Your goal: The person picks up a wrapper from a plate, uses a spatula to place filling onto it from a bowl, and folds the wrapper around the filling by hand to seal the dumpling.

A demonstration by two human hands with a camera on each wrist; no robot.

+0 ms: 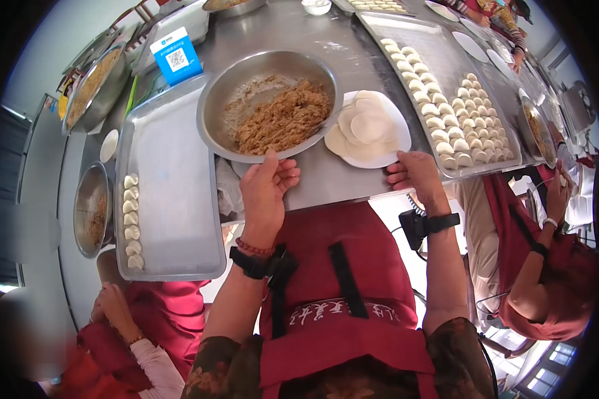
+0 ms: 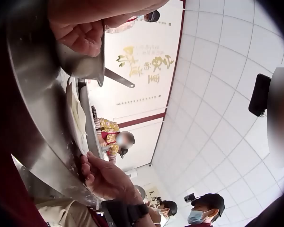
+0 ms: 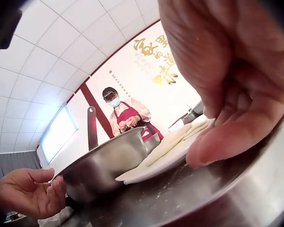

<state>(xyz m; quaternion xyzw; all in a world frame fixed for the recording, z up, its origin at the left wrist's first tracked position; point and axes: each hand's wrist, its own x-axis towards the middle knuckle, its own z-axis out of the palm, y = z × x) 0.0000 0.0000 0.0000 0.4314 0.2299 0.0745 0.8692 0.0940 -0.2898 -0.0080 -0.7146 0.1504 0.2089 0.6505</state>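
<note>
A steel bowl [image 1: 209, 126] of brown filling [image 1: 283, 120] stands at the centre. My left hand [image 1: 266, 193] is at its near rim, thumb against the edge and fingers curled beside it; the right wrist view also shows this hand [image 3: 31, 194] at the bowl [image 3: 102, 165]. Right of the bowl is a white plate [image 1: 399, 126] with a stack of round dough wrappers [image 1: 369, 126]. My right hand [image 1: 416, 176] holds the plate's near right edge between thumb and curled fingers. Close up, this hand [image 3: 241, 94] hides part of the plate's rim.
On the left lies a tray [image 1: 173, 199] with a row of dumplings [image 1: 132, 218] along its left side. Another tray [image 1: 406, 36] on the right bears many dumplings. Behind the left tray stands a blue and white sign [image 1: 178, 56]. Other people sit at both sides.
</note>
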